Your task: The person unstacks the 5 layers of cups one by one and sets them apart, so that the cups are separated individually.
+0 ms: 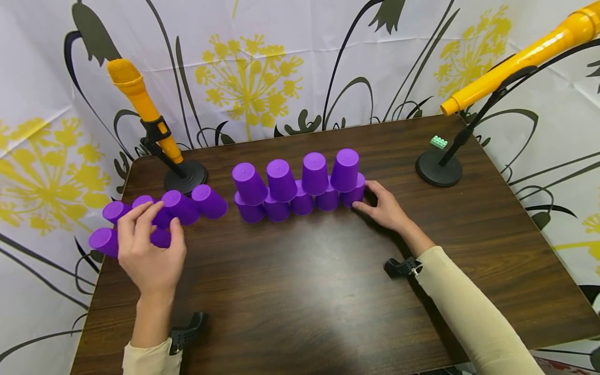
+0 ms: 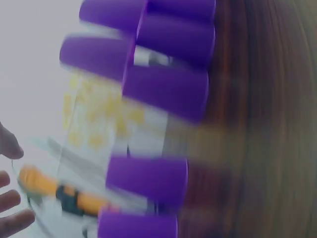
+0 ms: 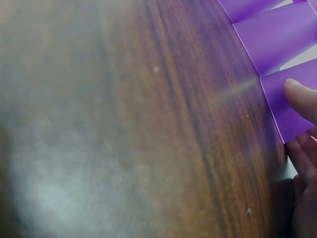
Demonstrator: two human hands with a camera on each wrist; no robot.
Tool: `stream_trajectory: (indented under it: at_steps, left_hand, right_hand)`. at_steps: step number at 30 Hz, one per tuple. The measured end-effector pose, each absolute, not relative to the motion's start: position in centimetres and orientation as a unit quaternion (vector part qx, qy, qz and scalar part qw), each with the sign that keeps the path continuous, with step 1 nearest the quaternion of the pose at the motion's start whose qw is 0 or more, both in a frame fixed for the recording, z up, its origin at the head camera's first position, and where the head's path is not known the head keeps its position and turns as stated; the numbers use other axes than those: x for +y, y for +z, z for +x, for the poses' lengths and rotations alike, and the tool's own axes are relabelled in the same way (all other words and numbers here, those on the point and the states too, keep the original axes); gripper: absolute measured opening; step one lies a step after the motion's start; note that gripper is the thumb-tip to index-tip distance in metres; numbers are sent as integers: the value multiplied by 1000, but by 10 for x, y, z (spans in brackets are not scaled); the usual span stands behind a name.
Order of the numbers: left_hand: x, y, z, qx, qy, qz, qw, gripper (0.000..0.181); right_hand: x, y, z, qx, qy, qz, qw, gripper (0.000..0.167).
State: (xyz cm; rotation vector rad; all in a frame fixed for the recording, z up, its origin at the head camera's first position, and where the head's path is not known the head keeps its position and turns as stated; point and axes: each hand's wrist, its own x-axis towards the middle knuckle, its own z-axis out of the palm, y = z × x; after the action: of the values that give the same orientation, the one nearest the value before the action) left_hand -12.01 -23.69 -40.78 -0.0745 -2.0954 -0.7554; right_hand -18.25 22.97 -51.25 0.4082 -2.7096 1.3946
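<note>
Upside-down purple cups stand on the table in two levels: a bottom row with an upper row [image 1: 281, 179] resting across it. At the right end of the bottom row, my right hand [image 1: 386, 207] holds the last purple cup [image 1: 354, 194]. In the right wrist view its thumb [image 3: 301, 99] lies on the near side of that cup, the fingers round the far side. My left hand [image 1: 152, 252] is raised over the left part of the table with fingers apart and nothing in them. Other purple cups [image 1: 209, 201] stand beyond and beside it, some hidden by the hand.
A yellow microphone [image 1: 145, 107] on a black stand [image 1: 187, 176] is behind the left cups. Another yellow microphone [image 1: 520, 57] leans over the right side on its stand [image 1: 439, 167], near a small green brick [image 1: 438, 141]. A flower-patterned cloth [image 1: 276, 31] hangs behind the table [image 1: 290, 291].
</note>
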Motion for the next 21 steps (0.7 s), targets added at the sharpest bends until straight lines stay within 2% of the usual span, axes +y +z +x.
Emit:
stream_trajectory:
  at_steps: [6, 11, 15, 21]
  left_hand:
    - [-194, -404, -137, -853, -375, -119, 343, 49]
    - [-171, -410, -154, -865, -398, -143, 270, 66]
    - [-159, -415, -165, -865, -409, -138, 255, 71]
    - [-148, -419, -176, -853, -420, -145, 273, 59]
  right_hand:
    - [230, -512, -182, -881, 454, 130, 32, 58]
    - [228, -512, -182, -881, 454, 127, 31, 58]
    - [227, -512, -182, -881, 455, 126, 24, 59]
    - [229, -512, -183, -882, 455, 122, 25, 59]
